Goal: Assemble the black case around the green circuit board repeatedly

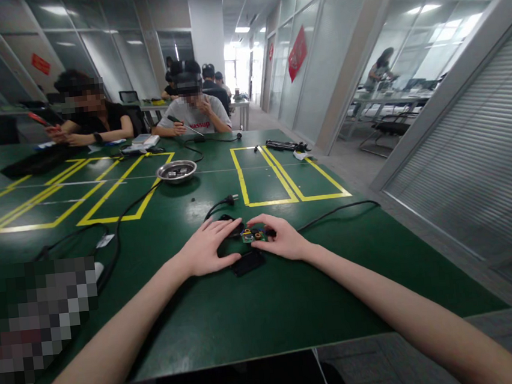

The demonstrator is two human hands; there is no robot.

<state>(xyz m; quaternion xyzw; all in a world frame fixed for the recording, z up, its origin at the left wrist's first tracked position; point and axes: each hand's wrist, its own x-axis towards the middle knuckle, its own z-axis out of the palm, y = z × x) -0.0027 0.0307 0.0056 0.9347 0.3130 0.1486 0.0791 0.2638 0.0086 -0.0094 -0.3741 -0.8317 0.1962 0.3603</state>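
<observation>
A small circuit board point(252, 235) with yellow and dark components lies between my two hands above the green table. My right hand point(281, 238) curls around its right side, thumb below and fingers above. My left hand point(209, 245) is palm down with fingers stretched out and thumb apart, its fingertips close to the board's left side and over a coiled black cable point(215, 209) that ends in a plug point(231, 200). Just below the board rests a flat black plastic casing piece point(248, 263), partly beside my left thumb. Another black cable point(337, 210) runs out right from my right hand.
A metal bowl point(177, 172) with small parts stands on the green table point(267, 311). Yellow tape marks rectangles point(241, 178). A black tool point(285, 145) lies at the far right. Across the table sit two people, one holding a screwdriver-like tool point(185, 124). Cables point(118, 241) cross the left side.
</observation>
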